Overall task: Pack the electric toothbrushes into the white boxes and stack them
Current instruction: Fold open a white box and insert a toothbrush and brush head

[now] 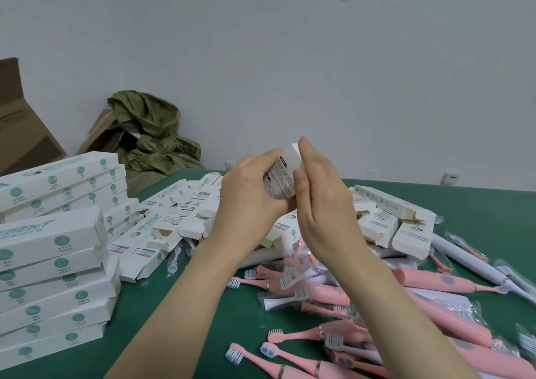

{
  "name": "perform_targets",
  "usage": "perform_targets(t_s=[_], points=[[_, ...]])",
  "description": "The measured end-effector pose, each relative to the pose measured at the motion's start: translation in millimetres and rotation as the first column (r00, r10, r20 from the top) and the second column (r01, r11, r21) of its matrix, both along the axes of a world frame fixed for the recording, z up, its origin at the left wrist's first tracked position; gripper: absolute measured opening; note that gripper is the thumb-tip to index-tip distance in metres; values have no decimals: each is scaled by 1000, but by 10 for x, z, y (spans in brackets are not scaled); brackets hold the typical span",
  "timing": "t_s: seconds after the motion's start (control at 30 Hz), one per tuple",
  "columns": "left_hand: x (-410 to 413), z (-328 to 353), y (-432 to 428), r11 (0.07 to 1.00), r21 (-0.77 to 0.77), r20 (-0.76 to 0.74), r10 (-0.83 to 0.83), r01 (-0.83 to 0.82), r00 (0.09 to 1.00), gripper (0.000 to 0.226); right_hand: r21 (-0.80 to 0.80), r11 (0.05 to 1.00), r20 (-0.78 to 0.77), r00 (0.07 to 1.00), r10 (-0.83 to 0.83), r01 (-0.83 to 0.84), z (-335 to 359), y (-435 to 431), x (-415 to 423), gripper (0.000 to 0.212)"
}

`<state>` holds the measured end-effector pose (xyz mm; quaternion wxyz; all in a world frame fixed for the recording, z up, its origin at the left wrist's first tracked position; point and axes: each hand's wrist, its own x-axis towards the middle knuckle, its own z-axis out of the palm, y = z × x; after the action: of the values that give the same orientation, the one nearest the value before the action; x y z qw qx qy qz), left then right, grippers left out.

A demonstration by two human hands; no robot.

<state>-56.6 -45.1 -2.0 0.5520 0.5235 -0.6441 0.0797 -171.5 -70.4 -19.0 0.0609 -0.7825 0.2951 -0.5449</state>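
Box (pixel 280 182), one; left hand (pixel 246 197), right hand (pixel 322 199)

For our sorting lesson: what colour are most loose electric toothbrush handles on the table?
Pink: the smooth plastic toothbrush handles show best in the head view.

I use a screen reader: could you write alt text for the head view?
A left hand and right hand hold a white box above a green table. At left closed boxes are stacked; at right pink toothbrushes lie loose.
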Motion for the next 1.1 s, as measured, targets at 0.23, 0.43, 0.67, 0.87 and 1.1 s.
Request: perform_targets(t_s=[0.23,0.43,0.67,0.87,1.1], points=[[200,244,168,927,-124,-385,-375,355,844,50,320,868,605,787,121,-379,88,-91,-107,18],[292,107,63,573,-452,-707,-698,684,118,59,867,285,408,911,62,-408,7,-219,-216,38],[480,-54,-52,963,271,-627,166,13,761,92,713,696,374,886,-276,-84,-32,-322,-374,40],[188,-87,23,979,195,44,-70,60,997,83,539,842,247,959,-136,-20,-10,-185,-174,42],[107,-27,39,964,207,178,-203,165,963,55,599,701,517,855,29,-386,201,-123,-318,25]])
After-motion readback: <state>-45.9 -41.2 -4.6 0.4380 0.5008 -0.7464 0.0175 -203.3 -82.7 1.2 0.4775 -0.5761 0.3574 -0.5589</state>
